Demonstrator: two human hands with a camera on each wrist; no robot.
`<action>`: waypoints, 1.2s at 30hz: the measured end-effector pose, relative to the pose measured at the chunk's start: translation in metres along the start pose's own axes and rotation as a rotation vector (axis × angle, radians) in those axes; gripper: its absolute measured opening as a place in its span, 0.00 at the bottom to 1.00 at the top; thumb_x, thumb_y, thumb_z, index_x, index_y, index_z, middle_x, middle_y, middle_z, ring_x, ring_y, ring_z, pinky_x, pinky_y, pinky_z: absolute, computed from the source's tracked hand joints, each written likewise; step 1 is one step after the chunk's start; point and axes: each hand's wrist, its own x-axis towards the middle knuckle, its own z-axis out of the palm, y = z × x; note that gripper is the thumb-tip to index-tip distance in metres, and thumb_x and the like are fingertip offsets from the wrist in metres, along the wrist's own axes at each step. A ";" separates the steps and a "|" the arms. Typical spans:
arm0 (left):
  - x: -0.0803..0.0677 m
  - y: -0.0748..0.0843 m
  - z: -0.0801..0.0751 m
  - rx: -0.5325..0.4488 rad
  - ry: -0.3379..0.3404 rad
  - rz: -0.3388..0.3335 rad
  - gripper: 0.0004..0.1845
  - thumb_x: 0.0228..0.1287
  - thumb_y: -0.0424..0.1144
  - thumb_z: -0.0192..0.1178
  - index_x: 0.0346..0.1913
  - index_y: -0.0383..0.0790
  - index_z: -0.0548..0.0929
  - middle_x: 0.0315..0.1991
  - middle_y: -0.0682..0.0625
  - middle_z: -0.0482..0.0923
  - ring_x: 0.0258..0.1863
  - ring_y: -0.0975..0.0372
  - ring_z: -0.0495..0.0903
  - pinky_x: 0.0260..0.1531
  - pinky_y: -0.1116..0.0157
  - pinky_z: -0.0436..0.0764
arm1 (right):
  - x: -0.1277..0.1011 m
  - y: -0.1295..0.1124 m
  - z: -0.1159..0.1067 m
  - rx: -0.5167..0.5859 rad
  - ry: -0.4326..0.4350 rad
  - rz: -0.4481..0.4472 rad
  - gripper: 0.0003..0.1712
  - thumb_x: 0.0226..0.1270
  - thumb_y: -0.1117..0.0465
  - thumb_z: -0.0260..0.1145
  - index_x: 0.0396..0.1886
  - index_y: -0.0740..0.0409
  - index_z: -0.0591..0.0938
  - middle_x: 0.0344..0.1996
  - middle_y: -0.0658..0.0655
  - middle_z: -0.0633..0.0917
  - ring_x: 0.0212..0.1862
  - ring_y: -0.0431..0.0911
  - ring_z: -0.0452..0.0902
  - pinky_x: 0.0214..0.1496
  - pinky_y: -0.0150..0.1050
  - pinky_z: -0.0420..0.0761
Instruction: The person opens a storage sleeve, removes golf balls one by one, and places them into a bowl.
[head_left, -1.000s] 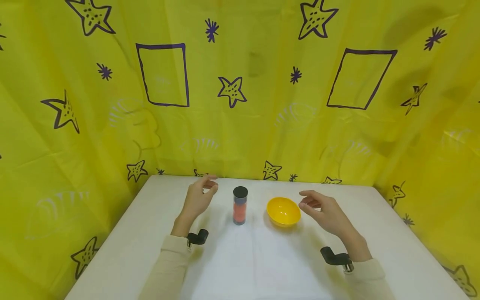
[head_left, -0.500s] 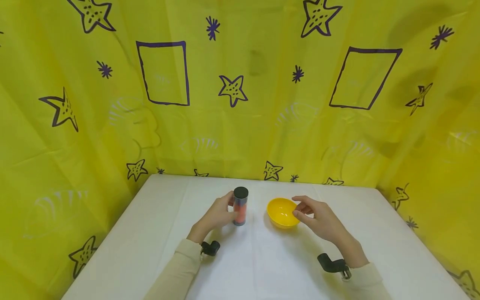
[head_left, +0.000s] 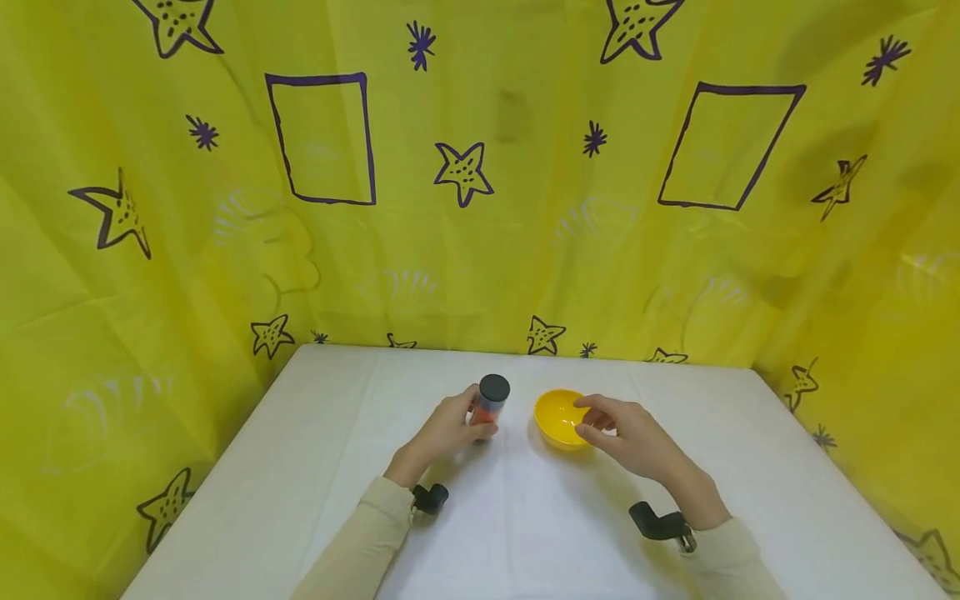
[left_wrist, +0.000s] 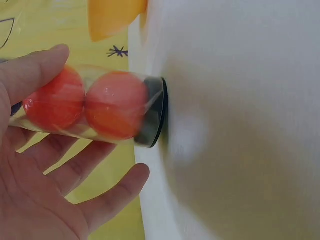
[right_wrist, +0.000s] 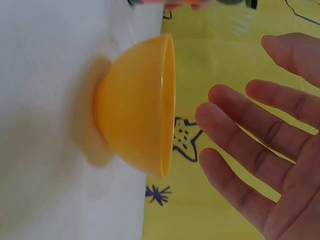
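Observation:
My left hand (head_left: 444, 432) grips a clear plastic tube (head_left: 487, 408) with a black lid (head_left: 494, 387), thumb on one side and fingers on the other. The tube leans a little to the right. In the left wrist view, red-orange balls (left_wrist: 117, 106) show through its wall, and its dark base (left_wrist: 154, 112) is close to the tabletop; whether it touches, I cannot tell. A yellow bowl (head_left: 555, 417) stands upright right of the tube. Over its right rim hovers my right hand (head_left: 637, 440), fingers loosely bent and apart from the bowl (right_wrist: 132, 105), holding nothing.
A white-covered table (head_left: 472, 533) carries the tube and bowl. Behind it and along both sides hangs a yellow curtain (head_left: 465, 250) with drawn stars and frames. Each wrist wears a black camera mount (head_left: 658, 522).
My left hand has come in from the left, taken hold of the tube and tilted it slightly rightward. My right hand has shifted left over the bowl's rim.

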 end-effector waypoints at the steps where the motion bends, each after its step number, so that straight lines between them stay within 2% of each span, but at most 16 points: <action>1: 0.001 0.001 0.001 0.019 -0.002 0.012 0.20 0.65 0.41 0.71 0.55 0.45 0.76 0.48 0.48 0.85 0.50 0.55 0.81 0.54 0.51 0.79 | 0.001 -0.002 0.001 0.004 -0.009 -0.001 0.24 0.72 0.56 0.68 0.61 0.64 0.79 0.38 0.47 0.87 0.39 0.39 0.82 0.46 0.35 0.83; 5: 0.000 0.006 0.004 0.086 -0.009 0.042 0.20 0.66 0.43 0.71 0.56 0.47 0.76 0.47 0.51 0.83 0.48 0.57 0.79 0.53 0.53 0.79 | 0.006 -0.011 0.009 0.025 -0.015 0.014 0.27 0.72 0.55 0.68 0.64 0.64 0.77 0.35 0.47 0.86 0.36 0.38 0.79 0.42 0.32 0.82; 9: -0.002 0.012 0.006 0.169 -0.020 0.067 0.23 0.67 0.43 0.69 0.62 0.47 0.76 0.52 0.50 0.81 0.51 0.56 0.79 0.57 0.53 0.78 | 0.008 -0.020 0.016 0.059 0.003 0.030 0.28 0.72 0.54 0.69 0.64 0.62 0.75 0.34 0.47 0.84 0.35 0.39 0.78 0.39 0.32 0.80; 14: -0.005 0.020 0.007 0.263 -0.032 0.074 0.27 0.67 0.48 0.69 0.66 0.51 0.75 0.54 0.49 0.79 0.52 0.56 0.76 0.52 0.55 0.80 | 0.008 -0.029 0.023 0.103 0.032 0.052 0.27 0.72 0.53 0.69 0.63 0.61 0.75 0.33 0.48 0.84 0.33 0.38 0.78 0.37 0.32 0.79; 18: -0.006 0.025 0.007 0.312 -0.017 0.090 0.29 0.65 0.50 0.70 0.68 0.54 0.75 0.52 0.50 0.77 0.51 0.57 0.74 0.48 0.57 0.81 | 0.009 -0.033 0.027 0.127 0.057 0.066 0.27 0.73 0.50 0.67 0.61 0.61 0.76 0.32 0.48 0.84 0.33 0.39 0.77 0.35 0.32 0.78; 28: -0.009 0.034 0.008 0.411 0.044 0.158 0.29 0.62 0.52 0.73 0.65 0.56 0.79 0.48 0.52 0.76 0.49 0.60 0.72 0.41 0.61 0.80 | 0.008 -0.038 0.035 0.178 0.111 0.079 0.21 0.73 0.48 0.67 0.57 0.54 0.78 0.29 0.49 0.83 0.30 0.38 0.77 0.29 0.32 0.76; 36: -0.012 0.046 0.003 0.481 0.085 0.205 0.27 0.59 0.52 0.75 0.61 0.56 0.82 0.48 0.53 0.77 0.48 0.60 0.72 0.39 0.62 0.80 | 0.008 -0.040 0.037 0.184 0.151 0.137 0.20 0.72 0.49 0.68 0.54 0.57 0.78 0.30 0.51 0.82 0.32 0.41 0.77 0.31 0.32 0.76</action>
